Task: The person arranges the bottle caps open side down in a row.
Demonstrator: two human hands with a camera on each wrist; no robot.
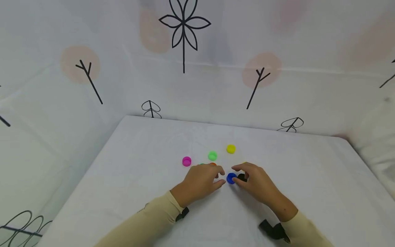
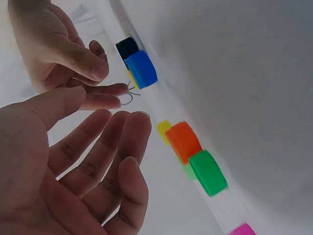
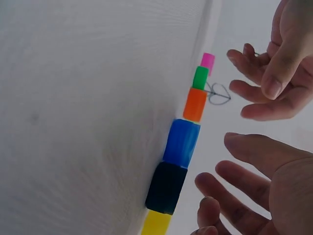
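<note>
My left hand (image 1: 200, 180) hovers above the white table with loosely bent fingers, holding nothing. Facing it, my right hand (image 1: 258, 181) is also raised and empty, thumb apart from the fingers. A blue round cap (image 1: 230, 178) lies near the right thumb in the head view; the right wrist view shows a gap between them. Against the blue one sits a black cap (image 3: 166, 188), partly covered by the right hand in the head view. An orange cap (image 2: 183, 142) and a green cap (image 2: 208, 173) lie beyond the left hand, mostly hidden by it in the head view.
Farther back are a light green cap (image 1: 212, 156) and a yellow cap (image 1: 230, 149). To the left lies a magenta cap (image 1: 186, 161). Another yellow cap (image 3: 155, 224) is beside the black one. A patterned white cloth (image 1: 216, 92) hangs behind the table (image 1: 123, 164).
</note>
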